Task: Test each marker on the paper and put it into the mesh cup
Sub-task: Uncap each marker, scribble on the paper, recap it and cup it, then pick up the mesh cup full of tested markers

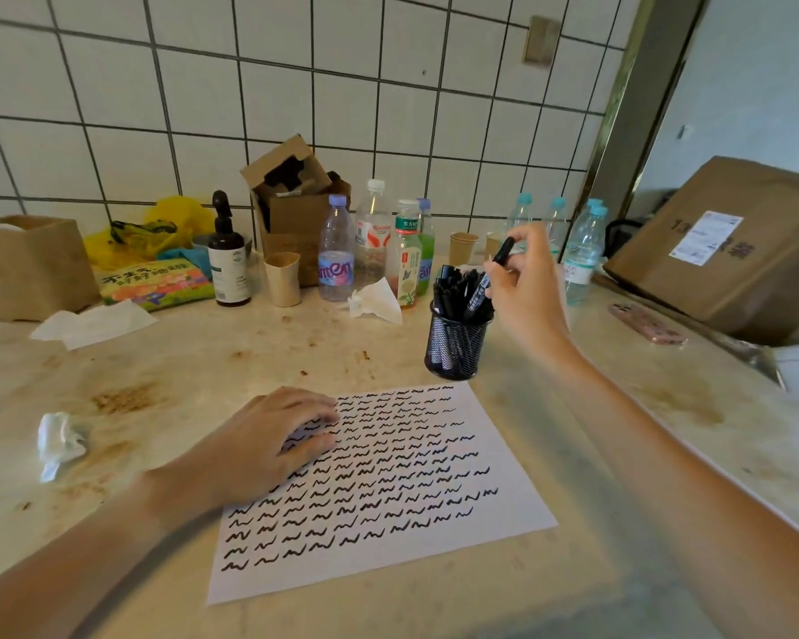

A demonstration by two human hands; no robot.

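Note:
A white sheet of paper point(494, 514) covered in rows of black squiggles lies on the counter in front of me. My left hand point(268, 445) rests flat on its upper left part. Beyond the paper's top right corner stands a black mesh cup point(457, 343) holding several black markers. My right hand point(524, 288) hovers over the cup's right side and pinches a black marker point(503, 252), which points up and slightly right, its lower end among the markers in the cup.
Bottles point(337, 251), paper cups point(283, 278), a torn cardboard box point(296, 209) and a snack bag point(153, 283) line the tiled wall. Crumpled tissues point(61, 440) lie left. A pink phone point(646, 324) and a big carton point(729, 246) sit right.

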